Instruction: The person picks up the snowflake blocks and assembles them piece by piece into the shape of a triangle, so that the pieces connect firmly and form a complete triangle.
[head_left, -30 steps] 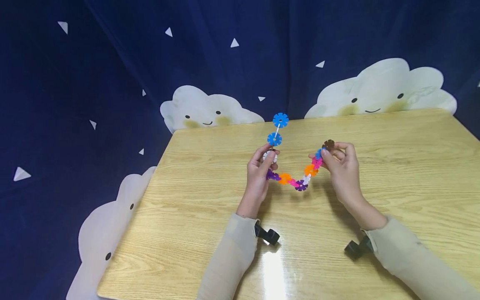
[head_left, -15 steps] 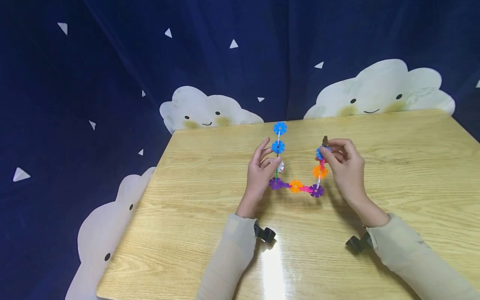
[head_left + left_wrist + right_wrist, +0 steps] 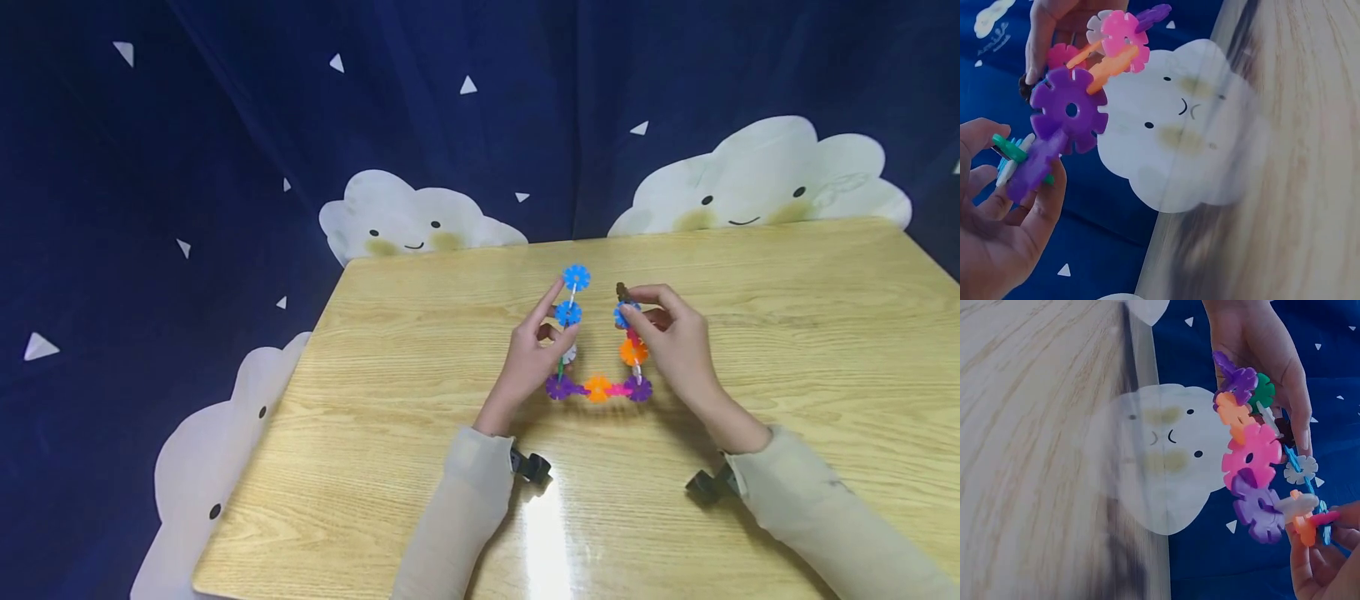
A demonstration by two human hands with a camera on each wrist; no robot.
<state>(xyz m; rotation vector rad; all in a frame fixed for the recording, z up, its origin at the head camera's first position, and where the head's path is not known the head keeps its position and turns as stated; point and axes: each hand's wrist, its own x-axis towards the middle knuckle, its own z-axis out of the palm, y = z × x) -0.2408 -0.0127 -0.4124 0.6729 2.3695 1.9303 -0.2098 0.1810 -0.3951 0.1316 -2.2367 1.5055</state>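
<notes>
A chain of interlocking notched plastic discs [image 3: 597, 389] hangs in a U shape above the table, between both hands. My left hand [image 3: 531, 360] holds its left arm near a white disc [image 3: 570, 354], the index finger reaching up beside the top blue disc [image 3: 577, 277]. On the other side, my right hand [image 3: 678, 346] pinches a blue disc [image 3: 623, 314] just below the brown end disc [image 3: 622, 291]. Purple discs form the lower corners; one purple disc [image 3: 1071, 109] looms large in the left wrist view. The right wrist view shows a pink disc [image 3: 1252, 453] in the bottom stretch.
The wooden table [image 3: 360, 467] spreads below both hands. Behind it hangs a dark blue curtain [image 3: 450, 133] with white triangles and smiling clouds. A black wrist mount [image 3: 531, 467] sits at the left cuff, another [image 3: 705, 487] at the right.
The chain's bottom has gone from a sagging curve to a straight row between two upright arms. The left hand has shifted right, its index finger now extended; the right hand has come slightly left.
</notes>
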